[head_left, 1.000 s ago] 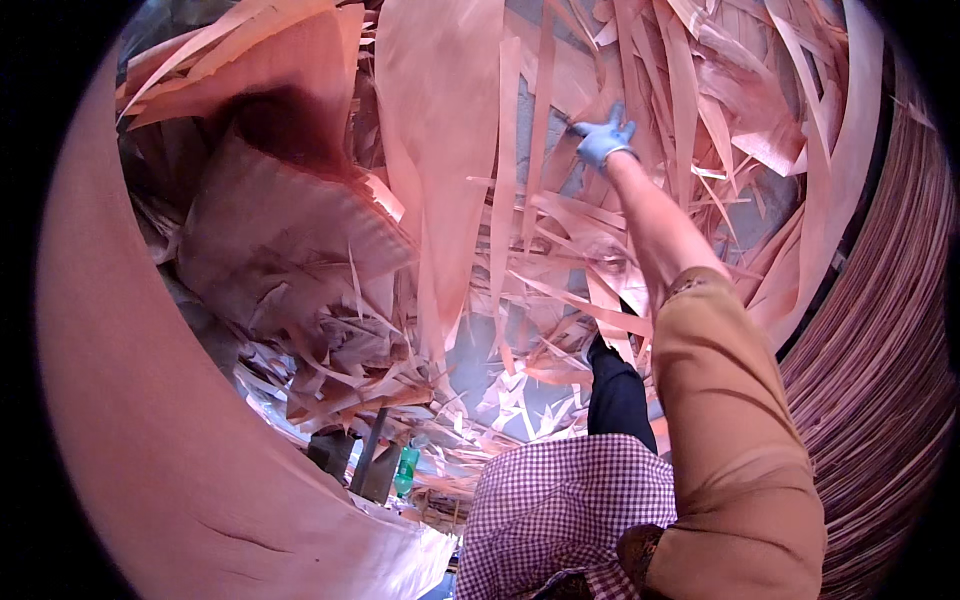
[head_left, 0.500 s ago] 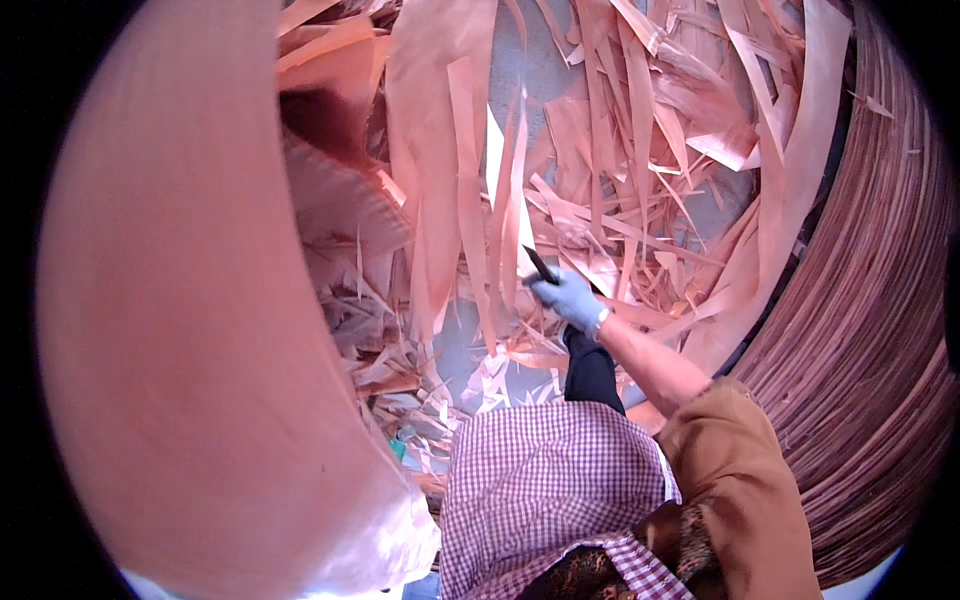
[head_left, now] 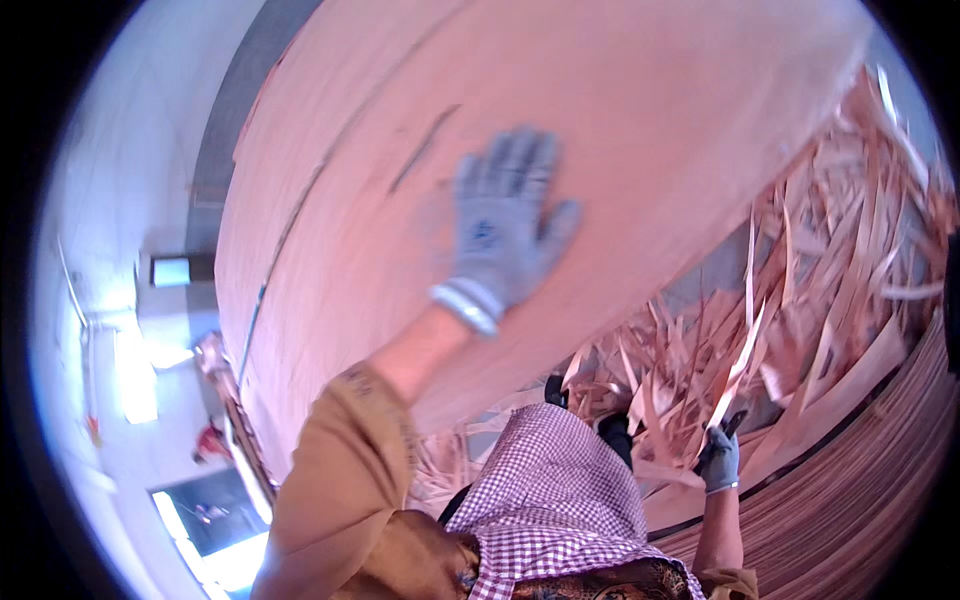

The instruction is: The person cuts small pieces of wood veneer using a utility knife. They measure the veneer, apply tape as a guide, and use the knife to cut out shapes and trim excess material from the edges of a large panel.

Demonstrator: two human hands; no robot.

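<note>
My left hand (head_left: 505, 230), in a grey glove, lies open with fingers outstretched on a broad pink-tan wood veneer sheet (head_left: 650, 120), which has long dark cracks across its face. Low on the right, my gloved right hand (head_left: 720, 460) is closed on a dark-handled knife with a long pale blade (head_left: 738, 375), above loose veneer strips (head_left: 820, 260). My checked apron (head_left: 545, 480) and dark-clad legs show beneath, between the sheet and the strips.
A dense stack of veneer edges (head_left: 850, 480) curves along the lower right. Scrap strips lie thickly over the grey floor. At the far left are a pale wall (head_left: 120, 180), bright windows (head_left: 135, 375) and a small red-clad figure (head_left: 210, 443), probably another person.
The view has swung toward the big sheet, which now fills the upper middle. My left hand has appeared, resting on it. My right hand has shifted to the lower right, still gripping the knife.
</note>
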